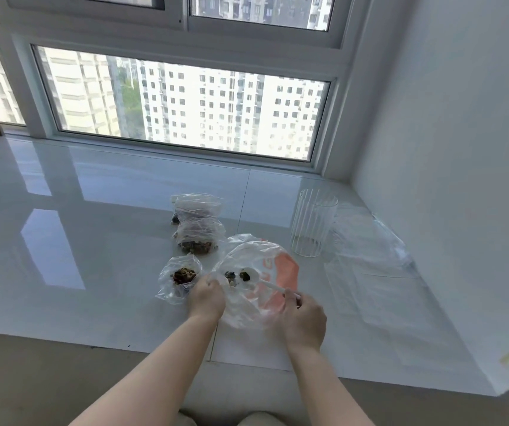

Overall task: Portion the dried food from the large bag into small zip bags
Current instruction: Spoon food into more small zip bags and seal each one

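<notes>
The large clear bag (pixel 254 262) with an orange print lies open on the white sill, a few dark dried pieces (pixel 244 275) left inside. My left hand (pixel 207 298) pinches its left rim. My right hand (pixel 304 318) holds a white spoon (pixel 270 284) whose bowl is inside the bag among the pieces. Just left of my left hand, a small zip bag (pixel 178 279) stands open with dried food in it. Two filled small zip bags, one (pixel 199 238) near and one (pixel 196 209) behind it, lie farther back.
A ribbed clear glass (pixel 311 226) stands to the right of the large bag. Flat clear plastic bags (pixel 370 241) lie beyond it near the right wall (pixel 447 179). The window (pixel 185 103) runs along the back of the sill. The sill's front edge (pixel 93 342) is close to me.
</notes>
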